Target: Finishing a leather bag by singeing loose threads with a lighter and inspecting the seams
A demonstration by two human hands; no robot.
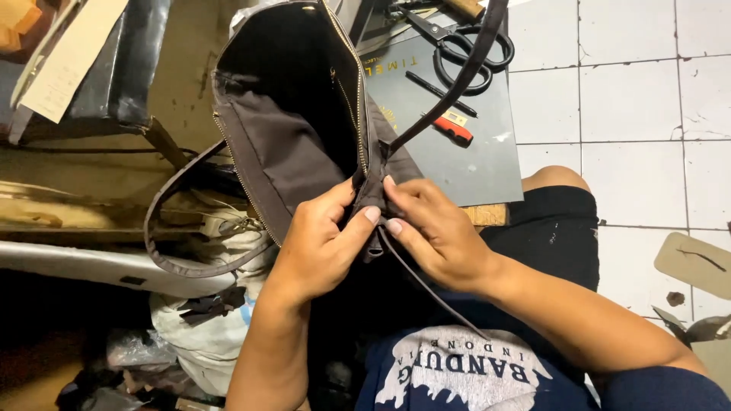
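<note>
A dark brown fabric bag with a brass zipper along its open mouth is held up over my lap. My left hand pinches the bag's end seam from the left. My right hand pinches the same seam from the right, fingertips meeting at the zipper end. A long brown strap rises from that corner toward the top. Another strap loops down to the left. A thin strip hangs from under my right hand.
A dark grey board lies on the white tiled floor, carrying black scissors, a black pen and a red-handled cutter. Dark leather pieces and paper patterns are piled at left. Scraps lie at right.
</note>
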